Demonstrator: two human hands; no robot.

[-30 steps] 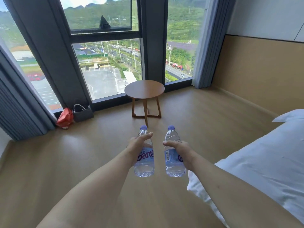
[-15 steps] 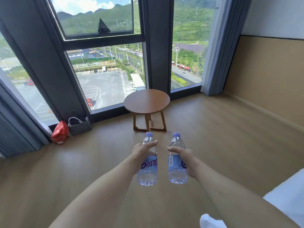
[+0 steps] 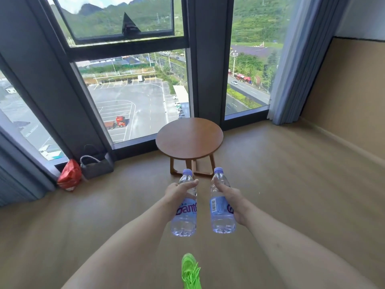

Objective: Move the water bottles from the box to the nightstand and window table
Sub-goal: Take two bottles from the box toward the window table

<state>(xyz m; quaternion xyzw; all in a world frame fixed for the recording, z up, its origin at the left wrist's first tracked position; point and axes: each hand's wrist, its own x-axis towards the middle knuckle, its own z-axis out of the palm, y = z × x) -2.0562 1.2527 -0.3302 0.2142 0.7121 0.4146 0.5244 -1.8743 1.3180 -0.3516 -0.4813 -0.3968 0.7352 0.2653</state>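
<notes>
I hold two clear water bottles with blue caps upright in front of me, above the wooden floor. My left hand (image 3: 177, 193) grips the left bottle (image 3: 184, 217) around its upper body. My right hand (image 3: 231, 197) grips the right bottle (image 3: 220, 215) the same way. A small round wooden window table (image 3: 188, 137) stands just beyond the bottles, against the tall window, and its top is bare. The box and the nightstand are out of view.
A red bag (image 3: 69, 175) and a dark grey tote (image 3: 96, 166) sit on the floor by the window at the left. Curtains (image 3: 291, 65) hang at the right of the glass. A tan wall panel (image 3: 350, 97) runs along the right. My green shoe (image 3: 190, 272) shows at the bottom.
I have walked closer to the window table, which looks larger and nearer. The white bed has dropped out of view at the right. My green shoe has come into view.
</notes>
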